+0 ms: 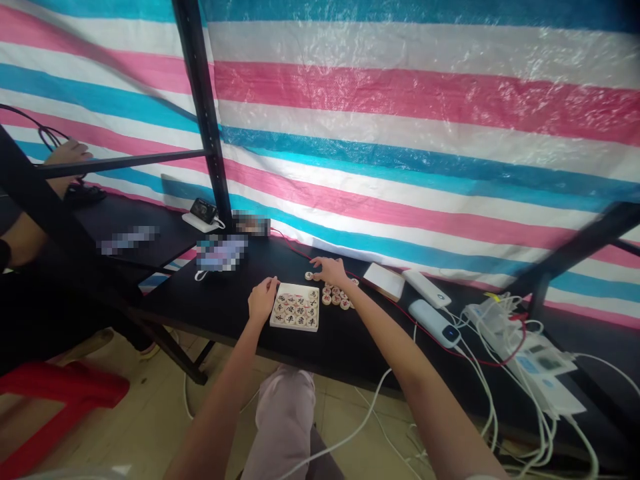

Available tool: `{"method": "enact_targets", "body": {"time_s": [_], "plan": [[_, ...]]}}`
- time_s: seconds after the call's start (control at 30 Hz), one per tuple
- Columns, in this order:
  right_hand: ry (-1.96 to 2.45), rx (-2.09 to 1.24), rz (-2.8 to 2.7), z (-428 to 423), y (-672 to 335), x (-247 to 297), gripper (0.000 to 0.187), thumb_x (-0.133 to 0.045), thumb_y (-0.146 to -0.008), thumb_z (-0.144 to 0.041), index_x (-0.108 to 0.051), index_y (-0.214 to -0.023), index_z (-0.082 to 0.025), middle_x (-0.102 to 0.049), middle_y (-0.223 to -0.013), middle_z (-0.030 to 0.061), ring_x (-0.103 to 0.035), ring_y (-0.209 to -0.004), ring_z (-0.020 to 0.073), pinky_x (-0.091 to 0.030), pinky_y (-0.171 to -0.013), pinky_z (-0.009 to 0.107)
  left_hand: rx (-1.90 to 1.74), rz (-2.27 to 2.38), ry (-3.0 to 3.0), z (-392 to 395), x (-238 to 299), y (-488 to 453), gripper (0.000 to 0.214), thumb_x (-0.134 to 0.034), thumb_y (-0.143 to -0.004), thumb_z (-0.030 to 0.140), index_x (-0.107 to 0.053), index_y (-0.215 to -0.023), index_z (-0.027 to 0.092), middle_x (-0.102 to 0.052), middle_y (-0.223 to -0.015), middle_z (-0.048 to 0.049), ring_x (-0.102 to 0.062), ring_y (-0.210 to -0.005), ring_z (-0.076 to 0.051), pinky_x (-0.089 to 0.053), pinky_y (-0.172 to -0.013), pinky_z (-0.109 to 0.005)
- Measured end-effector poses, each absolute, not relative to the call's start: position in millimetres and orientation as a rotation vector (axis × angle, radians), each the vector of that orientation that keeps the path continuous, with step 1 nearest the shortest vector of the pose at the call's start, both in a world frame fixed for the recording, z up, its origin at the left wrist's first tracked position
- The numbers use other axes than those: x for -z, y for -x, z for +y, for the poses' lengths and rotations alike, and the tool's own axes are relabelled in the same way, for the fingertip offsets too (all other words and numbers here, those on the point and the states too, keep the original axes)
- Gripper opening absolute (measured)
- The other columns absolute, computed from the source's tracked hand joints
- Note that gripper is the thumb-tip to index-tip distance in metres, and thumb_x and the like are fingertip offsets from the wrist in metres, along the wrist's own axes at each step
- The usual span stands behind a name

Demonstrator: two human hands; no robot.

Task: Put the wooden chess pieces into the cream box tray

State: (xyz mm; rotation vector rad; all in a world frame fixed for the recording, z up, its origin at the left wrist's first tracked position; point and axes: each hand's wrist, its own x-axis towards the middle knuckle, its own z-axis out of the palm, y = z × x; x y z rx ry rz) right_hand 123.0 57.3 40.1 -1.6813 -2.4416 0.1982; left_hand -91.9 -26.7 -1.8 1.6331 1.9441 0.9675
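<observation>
A square white box on the black table holds several round xiangqi pieces with black characters, laid in rows. My left hand is closed at the box's upper left side, its fingers against the edge. Beyond the box's right corner, my right hand reaches over the table with fingers apart. A single xiangqi piece lies by its thumb and fingertips; I see no firm grip on it. Several red-marked xiangqi pieces sit in a cluster beneath and beside my right wrist.
An open shallow box or lid lies to the right, beside a white power bank and a light blue one. Tangled white cables and a power strip fill the right end. Another person's hand shows at far left.
</observation>
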Motion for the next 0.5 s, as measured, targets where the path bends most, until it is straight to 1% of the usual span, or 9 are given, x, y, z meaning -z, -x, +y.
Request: {"method": "enact_targets", "body": {"time_s": [0.13,0.2,0.37,0.43,0.5], "plan": [[1.744,-0.330,-2.566,64.4,-135.3,-41.7,0.043,-0.065,-0.067,-0.047,-0.058,-0.106,-0.031,-0.065,-0.103,-0.0012,-0.054,-0.095,0.0225,-0.027,-0.078,0.035,-0.963,1.951,-1.630,-26.8,2.2,91.4,0.041,-0.030,-0.088,0.048,-0.064,-0.087,0.025,-0.066,-0.074,-0.0002,-0.058,-0.072,-0.015,-0.031,-0.058,-0.022],[1.770,-0.295,-2.607,64.7,-137.3,-40.8,0.041,-0.064,-0.068,-0.046,-0.059,-0.106,-0.032,-0.065,-0.103,-0.0008,-0.054,-0.095,0.0226,-0.028,-0.078,0.035,-0.965,1.959,-1.632,-26.9,2.4,91.0,0.041,-0.030,-0.088,0.048,-0.064,-0.086,0.025,-0.066,-0.077,-0.0005,-0.058,-0.073,-0.015,-0.032,-0.059,-0.022],[1.785,-0.207,-2.616,58.5,-133.7,-40.5,0.032,-0.063,-0.072,-0.036,-0.062,-0.103,-0.030,-0.065,-0.100,0.0009,-0.055,-0.092,0.0222,-0.026,-0.079,0.037,-0.951,1.977,-1.640,-26.8,2.1,90.4,0.041,-0.030,-0.088,0.047,-0.064,-0.086,0.025,-0.067,-0.081,-0.0012,-0.058,-0.073,-0.015,-0.032,-0.059,-0.022],[1.789,-0.190,-2.623,56.2,-131.0,-42.9,0.032,-0.063,-0.072,-0.037,-0.062,-0.103,-0.030,-0.065,-0.099,0.0019,-0.054,-0.093,0.0233,-0.025,-0.080,0.038,-0.934,1.990,-1.639,-26.8,1.6,90.2,0.040,-0.030,-0.088,0.047,-0.064,-0.086,0.025,-0.067,-0.082,-0.0015,-0.058,-0.073,-0.015,-0.032,-0.059,-0.022],[1.783,-0.148,-2.609,53.5,-127.1,-46.6,0.034,-0.062,-0.073,-0.040,-0.061,-0.105,-0.029,-0.063,-0.105,0.0040,-0.050,-0.099,0.0255,-0.024,-0.081,0.039,-0.931,1.995,-1.645,-27.1,0.8,89.9,0.040,-0.030,-0.088,0.046,-0.064,-0.086,0.025,-0.067,-0.083,-0.0015,-0.058,-0.073,-0.015,-0.032,-0.059,-0.022]]}}
